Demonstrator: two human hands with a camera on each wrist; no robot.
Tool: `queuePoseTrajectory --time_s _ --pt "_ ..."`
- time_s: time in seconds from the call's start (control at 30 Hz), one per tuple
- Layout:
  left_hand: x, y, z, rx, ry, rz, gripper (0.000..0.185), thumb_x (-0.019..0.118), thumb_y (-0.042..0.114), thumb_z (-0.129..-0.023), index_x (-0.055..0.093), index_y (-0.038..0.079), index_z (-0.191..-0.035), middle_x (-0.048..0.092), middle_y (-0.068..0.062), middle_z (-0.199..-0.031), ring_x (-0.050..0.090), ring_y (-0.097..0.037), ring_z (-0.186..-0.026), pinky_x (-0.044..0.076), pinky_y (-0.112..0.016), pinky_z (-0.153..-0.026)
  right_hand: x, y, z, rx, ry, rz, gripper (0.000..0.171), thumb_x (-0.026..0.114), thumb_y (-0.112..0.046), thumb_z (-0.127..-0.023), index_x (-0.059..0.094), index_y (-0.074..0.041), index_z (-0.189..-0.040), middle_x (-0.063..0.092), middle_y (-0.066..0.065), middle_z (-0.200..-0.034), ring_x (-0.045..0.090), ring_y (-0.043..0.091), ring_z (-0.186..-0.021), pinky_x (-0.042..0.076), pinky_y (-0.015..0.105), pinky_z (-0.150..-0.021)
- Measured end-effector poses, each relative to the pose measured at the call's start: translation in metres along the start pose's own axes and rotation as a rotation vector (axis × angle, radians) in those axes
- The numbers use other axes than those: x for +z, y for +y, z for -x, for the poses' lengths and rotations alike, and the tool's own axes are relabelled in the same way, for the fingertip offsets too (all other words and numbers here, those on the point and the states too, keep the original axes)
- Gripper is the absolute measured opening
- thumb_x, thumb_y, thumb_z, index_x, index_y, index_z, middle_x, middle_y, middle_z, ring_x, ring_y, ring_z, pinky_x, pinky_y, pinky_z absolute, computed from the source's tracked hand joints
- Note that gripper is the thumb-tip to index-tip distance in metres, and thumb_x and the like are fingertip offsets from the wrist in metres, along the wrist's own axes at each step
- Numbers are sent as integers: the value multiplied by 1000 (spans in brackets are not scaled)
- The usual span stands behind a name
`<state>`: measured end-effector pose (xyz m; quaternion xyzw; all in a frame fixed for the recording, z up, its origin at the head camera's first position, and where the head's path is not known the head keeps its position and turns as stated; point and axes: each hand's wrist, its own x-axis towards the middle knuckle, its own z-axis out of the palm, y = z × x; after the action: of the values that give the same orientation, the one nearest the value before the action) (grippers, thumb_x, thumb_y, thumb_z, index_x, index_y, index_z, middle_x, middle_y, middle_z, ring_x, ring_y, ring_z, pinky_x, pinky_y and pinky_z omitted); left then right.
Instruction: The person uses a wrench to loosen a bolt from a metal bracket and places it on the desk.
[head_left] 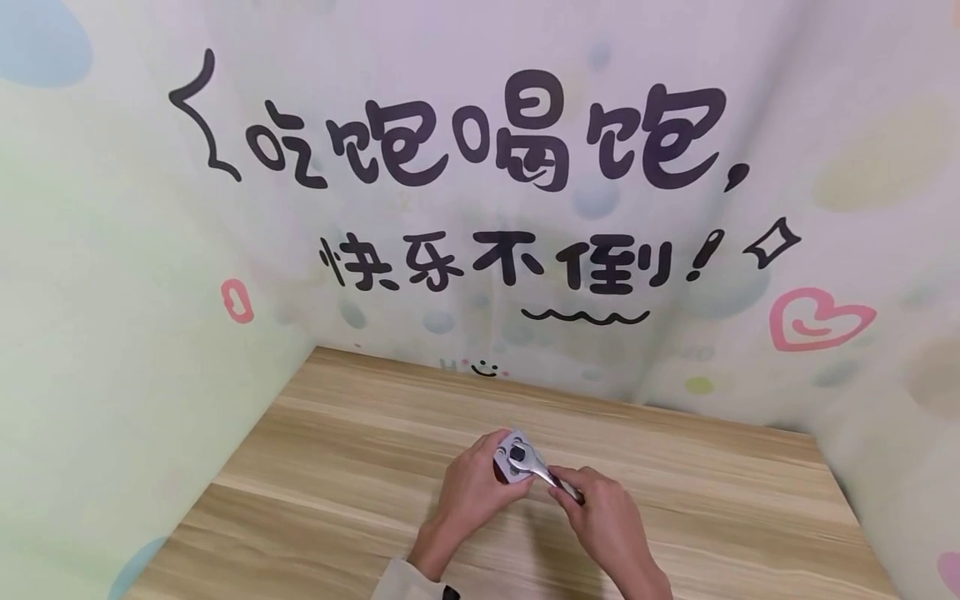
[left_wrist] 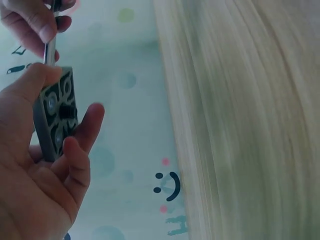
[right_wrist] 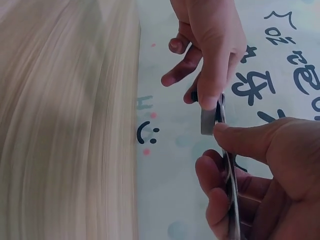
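Observation:
My left hand (head_left: 472,483) grips a small grey metal block (head_left: 512,457) with dark recesses in its face, held above the wooden table (head_left: 337,500). In the left wrist view the block (left_wrist: 56,112) sits between thumb and curled fingers. My right hand (head_left: 600,517) holds the shiny handle of a ratchet wrench (head_left: 551,477), whose round head rests on the block's face. In the right wrist view the wrench (right_wrist: 230,170) runs under my right thumb toward the block (right_wrist: 208,120).
Printed fabric walls (head_left: 480,208) with black lettering, a pink heart (head_left: 817,321) and a small smiley (head_left: 483,368) enclose the table on three sides. Bare wood lies left and right of the hands.

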<state>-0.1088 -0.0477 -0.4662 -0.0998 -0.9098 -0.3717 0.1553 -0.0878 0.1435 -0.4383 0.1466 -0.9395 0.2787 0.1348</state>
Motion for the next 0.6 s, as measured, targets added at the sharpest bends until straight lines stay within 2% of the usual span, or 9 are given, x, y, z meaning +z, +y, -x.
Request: queuePoseTrajectory --time_s 0.4,0.6 --pt "-6 -7 0 63 -138 15 66 86 33 -68 64 12 -127 70 0 -112 63 -11 -89 49 -28 -73 -5 12 -5 -58 -49 -40 25 80 -9 -79 79 -19 -102 60 -14 -73 40 -2 -57 38 20 -53" --pt "-10 -8 -2 81 -201 30 66 85 35 -71 62 12 -129 69 -1 -115 63 -12 -94 50 -29 -78 -7 16 -7 -89 -73 -41 24 79 -9 -80 78 -18 -102 60 -14 -74 43 -3 -59 40 21 -54"
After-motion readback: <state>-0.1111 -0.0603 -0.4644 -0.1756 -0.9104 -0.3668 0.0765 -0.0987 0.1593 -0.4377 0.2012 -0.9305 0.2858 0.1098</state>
